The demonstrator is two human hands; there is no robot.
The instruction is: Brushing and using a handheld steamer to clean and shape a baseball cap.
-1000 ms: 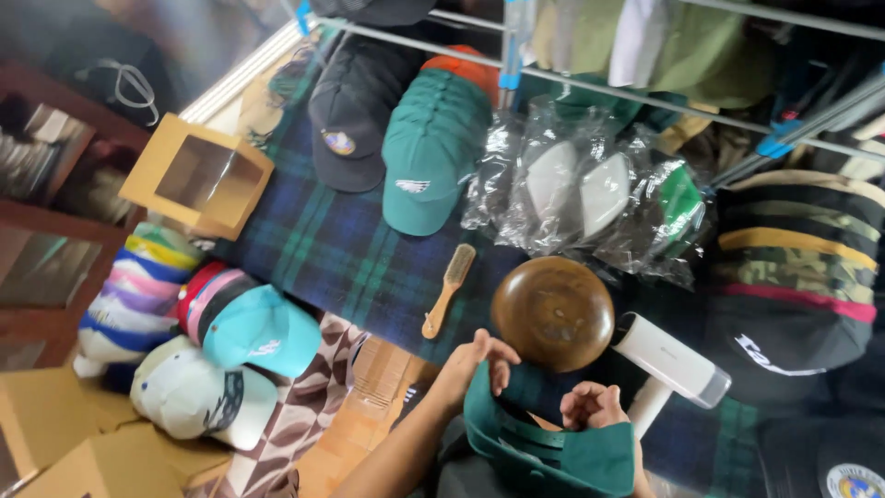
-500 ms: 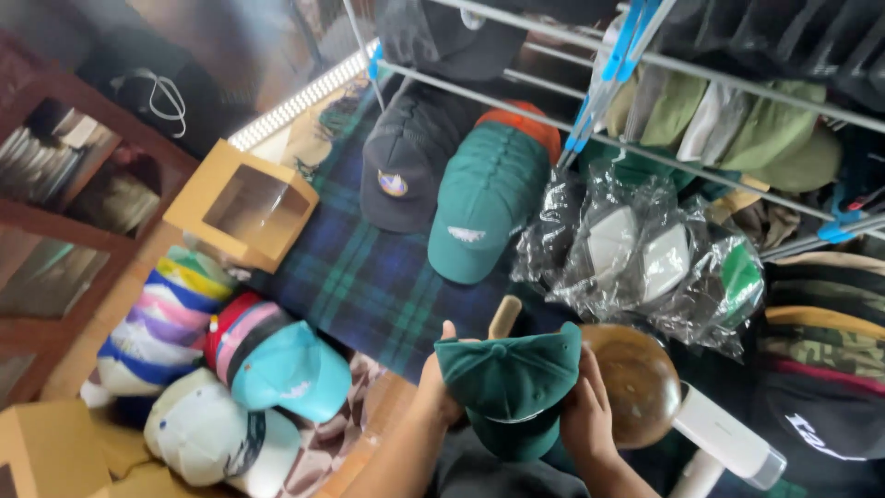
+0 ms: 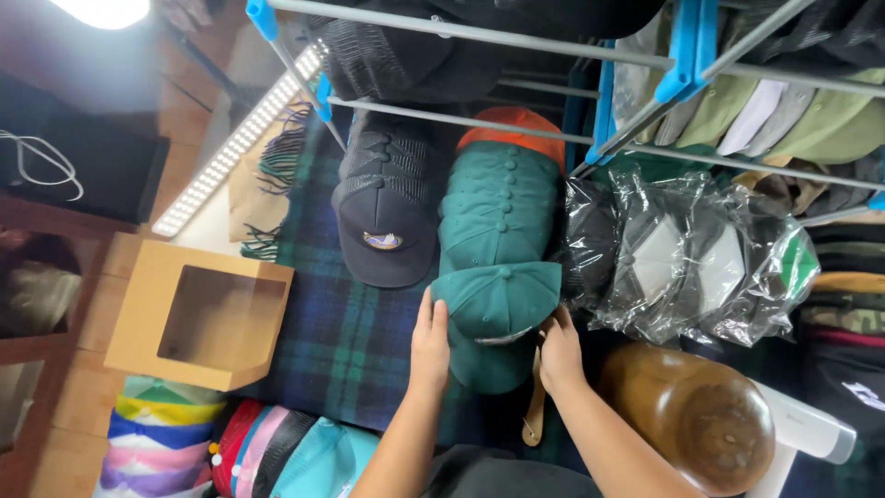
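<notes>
Green cap (image 3: 498, 318) grasped at both sides: left hand (image 3: 430, 343) on left edge, right hand (image 3: 559, 349) on right. Cap set at near end of stacked green caps (image 3: 498, 207) on plaid-covered surface (image 3: 341, 341). Navy cap (image 3: 383, 231) just left; wooden head form (image 3: 687, 415) right; bagged caps (image 3: 691, 263) beyond.

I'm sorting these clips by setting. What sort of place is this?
Probably a cap shop or stall: both hands hold a green cap against a stacked row of green caps, beside bagged caps under a metal rack.
</notes>
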